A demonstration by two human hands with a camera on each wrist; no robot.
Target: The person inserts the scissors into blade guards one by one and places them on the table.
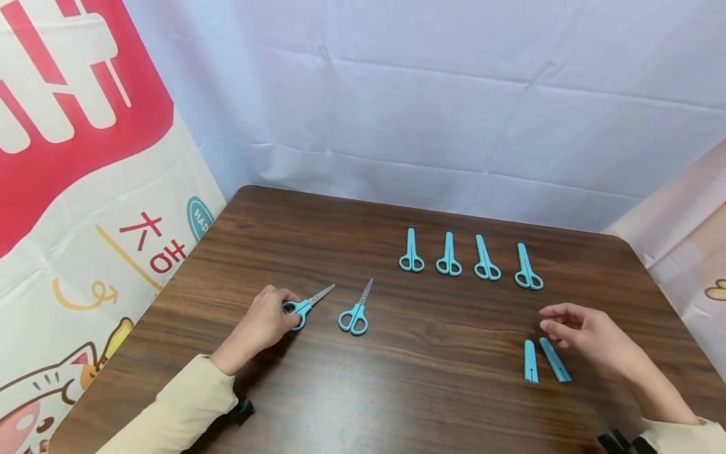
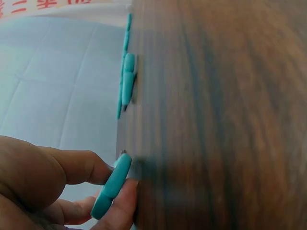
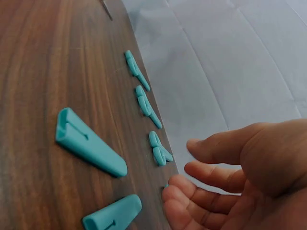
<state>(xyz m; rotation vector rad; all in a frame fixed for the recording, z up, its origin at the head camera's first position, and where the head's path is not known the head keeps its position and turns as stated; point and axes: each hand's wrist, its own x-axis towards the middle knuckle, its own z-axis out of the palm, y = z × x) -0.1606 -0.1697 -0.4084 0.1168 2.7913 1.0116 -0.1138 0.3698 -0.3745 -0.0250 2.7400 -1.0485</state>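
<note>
The left hand (image 1: 271,320) has the scissors (image 1: 306,307) pinched by the handle loops between thumb and fingers, over the left half of the table (image 1: 425,391). Their bare blade points away from the hand, toward the far edge and to the right, so the long axis runs diagonally; I can't tell whether the tip touches the table. Just to the right lies the second pair (image 1: 354,319), blade aimed at the far edge and leaning slightly right. That makes two bare pairs. Four covered pairs (image 1: 449,246) line up nearer the far edge, right of the middle, tips toward that edge. Two loose blade covers (image 1: 530,362) lie nearer the right edge, rounded ends facing the far one. Near them hovers the right hand (image 1: 601,337), loosely curved, a gap between thumb and fingers, gripping nothing.
</note>
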